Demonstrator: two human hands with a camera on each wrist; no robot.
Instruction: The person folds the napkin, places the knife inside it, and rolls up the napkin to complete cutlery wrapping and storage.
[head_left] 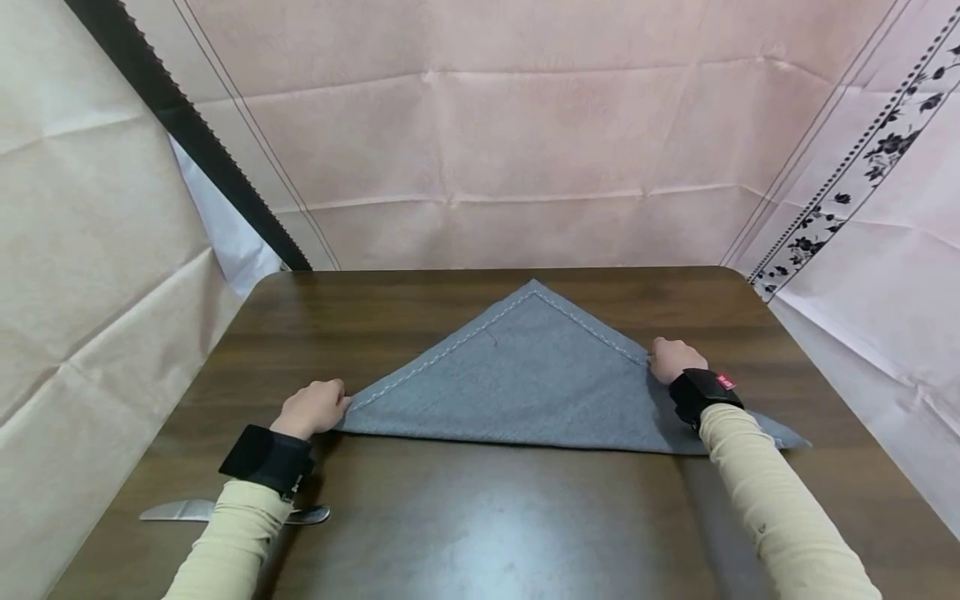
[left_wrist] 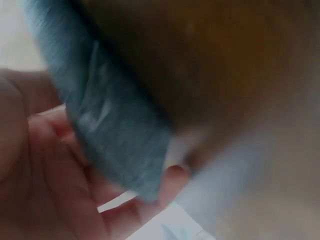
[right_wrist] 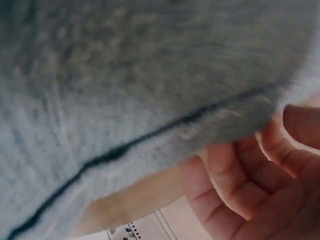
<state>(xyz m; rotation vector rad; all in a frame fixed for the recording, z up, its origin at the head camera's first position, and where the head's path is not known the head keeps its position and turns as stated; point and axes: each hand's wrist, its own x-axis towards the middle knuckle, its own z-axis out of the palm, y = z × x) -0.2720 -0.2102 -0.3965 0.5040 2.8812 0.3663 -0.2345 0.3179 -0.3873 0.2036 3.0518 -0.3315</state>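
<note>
A grey-blue cloth napkin [head_left: 510, 375] with pale stitching lies folded as a triangle, its peak toward the far table edge. At its left corner, my left hand [head_left: 313, 408] grips the fabric. The left wrist view has that napkin corner [left_wrist: 117, 125] lying across the fingers of the hand [left_wrist: 55, 175]. My right hand [head_left: 675, 360] holds the sloping right edge, with the napkin's right tip spread out past the wrist. In the right wrist view, curled fingers and thumb of this hand [right_wrist: 250, 175] meet the layered napkin edge [right_wrist: 165, 145].
A metal table knife [head_left: 178, 510] lies on the brown wooden table [head_left: 480, 517], partly hidden under the left forearm. Pale creased sheeting [head_left: 525, 150] hangs behind the table, with a black band [head_left: 195, 137] at left and a floral border [head_left: 855, 183] at right.
</note>
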